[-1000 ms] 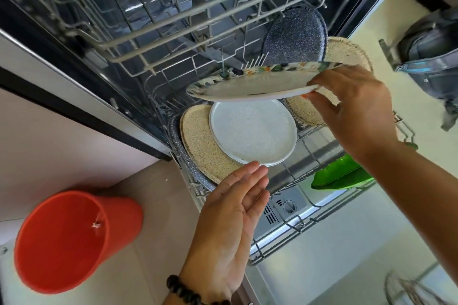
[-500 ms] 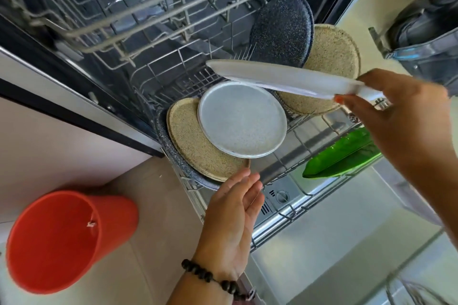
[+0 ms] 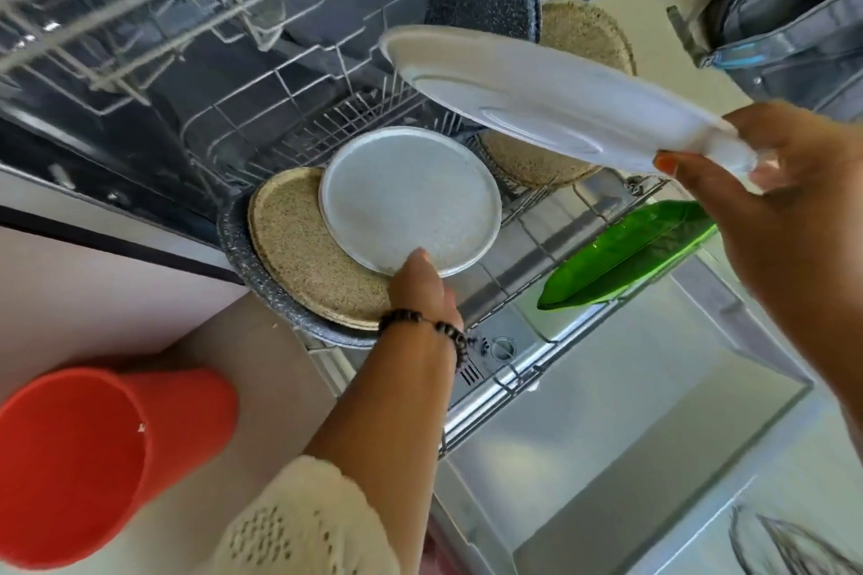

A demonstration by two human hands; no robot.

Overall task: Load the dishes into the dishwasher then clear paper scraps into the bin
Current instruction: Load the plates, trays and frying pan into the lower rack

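Forward goes my left hand (image 3: 422, 282), fingertips now touching the grey plate (image 3: 411, 201) leaning in the lower rack (image 3: 527, 229), though I can't tell whether they curl on it. My right hand (image 3: 766, 196) grips the white plate (image 3: 551, 103) by its rim, tilted above the rack. We're mid-loading; next, I judge, it needs lowering edge-first into a free slot.

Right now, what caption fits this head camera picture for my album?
Right hand holds a white round plate over the wire dishwasher rack; left hand touches the pale speckled plate.
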